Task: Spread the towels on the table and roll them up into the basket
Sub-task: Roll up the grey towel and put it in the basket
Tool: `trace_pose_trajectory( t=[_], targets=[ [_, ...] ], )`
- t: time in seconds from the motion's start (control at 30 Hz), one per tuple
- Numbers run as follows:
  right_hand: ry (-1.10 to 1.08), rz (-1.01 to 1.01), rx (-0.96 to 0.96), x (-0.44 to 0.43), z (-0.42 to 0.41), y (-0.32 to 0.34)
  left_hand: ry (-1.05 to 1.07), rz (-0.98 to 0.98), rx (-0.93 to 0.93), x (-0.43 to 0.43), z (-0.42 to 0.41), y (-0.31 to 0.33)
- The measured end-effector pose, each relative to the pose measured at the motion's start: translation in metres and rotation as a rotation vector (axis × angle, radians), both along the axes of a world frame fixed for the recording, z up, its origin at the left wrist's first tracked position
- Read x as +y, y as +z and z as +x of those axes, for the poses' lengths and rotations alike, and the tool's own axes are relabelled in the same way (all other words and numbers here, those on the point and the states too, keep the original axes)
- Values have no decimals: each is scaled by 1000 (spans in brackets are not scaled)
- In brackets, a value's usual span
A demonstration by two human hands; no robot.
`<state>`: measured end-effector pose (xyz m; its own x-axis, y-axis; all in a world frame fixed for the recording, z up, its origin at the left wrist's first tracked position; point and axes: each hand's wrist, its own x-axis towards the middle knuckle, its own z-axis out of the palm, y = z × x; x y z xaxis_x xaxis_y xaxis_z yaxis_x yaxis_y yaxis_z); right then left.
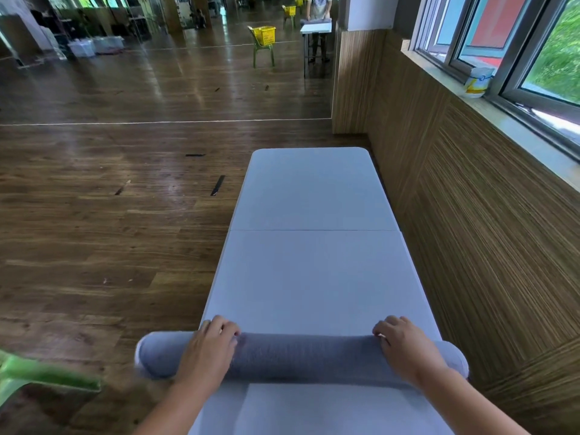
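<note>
We have the grey towel (307,356) wound into one long roll lying crosswise on the near part of the white table (314,277). Our left hand (208,350) and right hand (405,346) sit on top of it with fingers curled over its far side, clamped on the cloth and holding nothing else. Between the hands the roll looks even and tight. Outside each hand its end juts past the table edge and hangs unsupported, the left end over the wooden floor (94,215) and the right end close to the panelled wall (470,246). No flat cloth shows beyond our fingertips, so we judge the spreading and rolling of this towel done. What is left is lifting it and putting it in the basket. We cannot see that basket near the hands. The only one in view is a yellow basket (264,35) well apart, far beyond the fingers. A blurred green chair part (47,376) sits out past the left hand, and whether it carries a basket is hidden. We cannot tell whether more towels wait. Beyond the grip the tabletop runs long and bare, so there is room forward. To the left of the grip the floor is open, and the wall on the right leaves little room for that overhanging end to swing.
</note>
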<state>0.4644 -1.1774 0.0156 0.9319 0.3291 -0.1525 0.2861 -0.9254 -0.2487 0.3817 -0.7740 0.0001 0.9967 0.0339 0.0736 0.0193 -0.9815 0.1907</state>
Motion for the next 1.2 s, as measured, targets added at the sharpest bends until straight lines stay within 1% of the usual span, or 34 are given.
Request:
trace_pose_trajectory(
  t=[0.03,0.1,0.17,0.23,0.37,0.43,0.5,0.6,0.63,0.7,0.77,0.83,0.9,1.0,1.13,1.2],
  targets=[
    [-16,42,-79,-7,-2,-4,-27,-13,-38,0,-1,-2],
    [60,52,-137,-20,-15,-6,-86,-6,-23,-2,-10,-3],
    [128,-34,-124,-29,-26,-8,-124,68,57,-14,-18,-6],
    [126,-95,-102,-16,-30,-14,-137,109,127,-36,-19,-11],
    [124,-122,-46,57,-25,-26,-210,112,203,-100,6,-19],
    [142,-139,-12,91,-22,-29,-253,108,227,-128,16,-18],
    [184,-161,-17,106,-21,-32,-282,93,248,-139,20,-18],
    [236,-130,-54,84,-16,-37,-337,110,184,-117,18,-16],
    [240,-132,-56,68,-13,-37,-325,133,194,-100,16,-14],
    [220,-178,-19,29,-7,-34,-227,173,211,-57,14,-9],
    [181,-243,-13,-12,0,-30,-121,231,289,-11,10,-2],
    [113,-293,-7,-44,4,-24,-10,256,328,28,6,7],
    [33,-307,8,-59,5,-16,51,271,393,49,4,14],
    [-49,-267,78,-47,7,-9,144,206,427,40,13,17],
    [-223,-77,146,-7,5,-9,268,132,359,-8,28,11],
    [-257,-3,176,15,1,-10,329,28,358,-38,33,10]
  ],
)
